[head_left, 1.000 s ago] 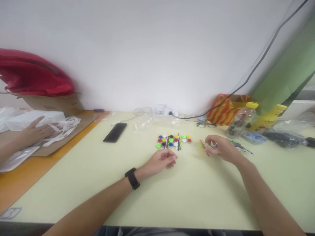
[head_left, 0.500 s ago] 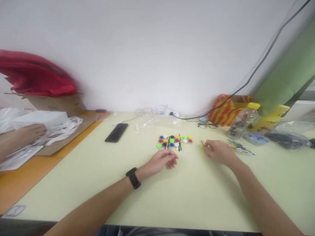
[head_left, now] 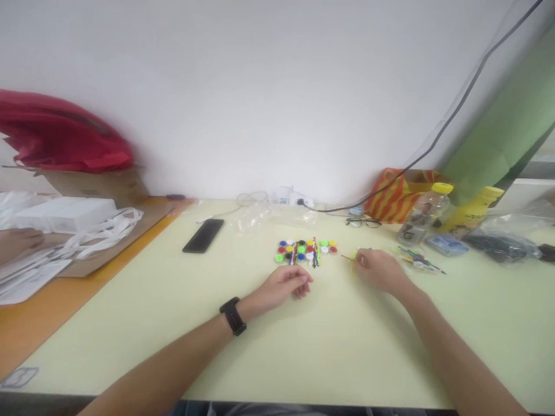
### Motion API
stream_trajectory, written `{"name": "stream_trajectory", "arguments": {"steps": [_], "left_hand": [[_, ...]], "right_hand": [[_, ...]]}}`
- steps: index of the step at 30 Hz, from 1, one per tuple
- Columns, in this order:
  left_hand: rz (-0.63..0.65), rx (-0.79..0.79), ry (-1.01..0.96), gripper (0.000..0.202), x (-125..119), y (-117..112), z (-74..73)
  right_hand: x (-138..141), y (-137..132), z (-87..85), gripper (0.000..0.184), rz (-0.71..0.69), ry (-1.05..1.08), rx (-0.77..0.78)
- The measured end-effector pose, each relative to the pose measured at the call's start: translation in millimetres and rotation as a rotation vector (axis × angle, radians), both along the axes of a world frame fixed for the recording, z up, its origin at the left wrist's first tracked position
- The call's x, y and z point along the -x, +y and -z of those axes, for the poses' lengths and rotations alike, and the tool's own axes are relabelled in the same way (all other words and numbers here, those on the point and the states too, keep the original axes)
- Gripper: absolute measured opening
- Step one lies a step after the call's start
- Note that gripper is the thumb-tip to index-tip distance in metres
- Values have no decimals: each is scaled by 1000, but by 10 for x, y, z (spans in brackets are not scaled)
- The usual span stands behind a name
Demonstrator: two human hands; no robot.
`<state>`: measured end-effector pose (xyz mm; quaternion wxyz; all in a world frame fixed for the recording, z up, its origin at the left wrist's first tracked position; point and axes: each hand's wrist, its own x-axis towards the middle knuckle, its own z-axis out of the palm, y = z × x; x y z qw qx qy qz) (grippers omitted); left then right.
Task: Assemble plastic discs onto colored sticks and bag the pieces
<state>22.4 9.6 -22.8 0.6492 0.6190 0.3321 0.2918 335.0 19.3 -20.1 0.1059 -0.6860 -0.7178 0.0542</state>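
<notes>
A cluster of small coloured round caps [head_left: 306, 250] with thin coloured sticks laid among them sits mid-table. My left hand [head_left: 284, 286], a black watch on its wrist, rests on the pale green table [head_left: 269, 346] just below the caps, fingers loosely curled with nothing visible in them. My right hand [head_left: 379, 269] lies to the right of the caps, fingers closed over a few thin coloured sticks [head_left: 352, 261] that poke out to its left. More sticks [head_left: 418, 260] lie further right.
A black phone [head_left: 203, 235] lies at the left back. Glasses [head_left: 363, 222], two yellow-capped bottles [head_left: 422, 219], an orange striped bag [head_left: 394, 199] and plastic bags stand at the right. Another person's hand [head_left: 17, 240] rests on white bags on the orange table, far left.
My right hand has lowered onto the table and shifted slightly left with the sticks. The other person's hand has drawn back to the left. My left hand has stayed put.
</notes>
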Motion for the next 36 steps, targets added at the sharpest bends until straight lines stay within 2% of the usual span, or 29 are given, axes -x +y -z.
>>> {"name": "stream_trajectory", "arguments": {"steps": [4,8,14,19,26,30,32,34,36], "left_hand": [[11,1,-1,33,-8,0,-9],[6,6,7,33,-5,-5,-16],[18,-11,12,35,-2,-6,-6],[9,-28,25,55,8,-11,-6],[167,-129,-61,73,80,-33,-49],[176,-112,-114,78,100,1,35],[145,-103,-156,80,93,31,93],[36,-86,-155,76,74,54,121],[-91,-100,-96,63,49,53,106]], "right_hand": [[43,4,-3,9,-116,187,-91],[124,-3,52,10,-140,301,-96],[191,-1,136,12,-92,355,-158],[205,16,160,13,-84,341,-120],[225,51,198,15,-32,329,-112],[183,75,172,15,6,418,-103],[163,71,127,15,15,480,-82],[164,45,59,15,2,552,-26],[201,-3,-22,16,-41,615,59]]}}
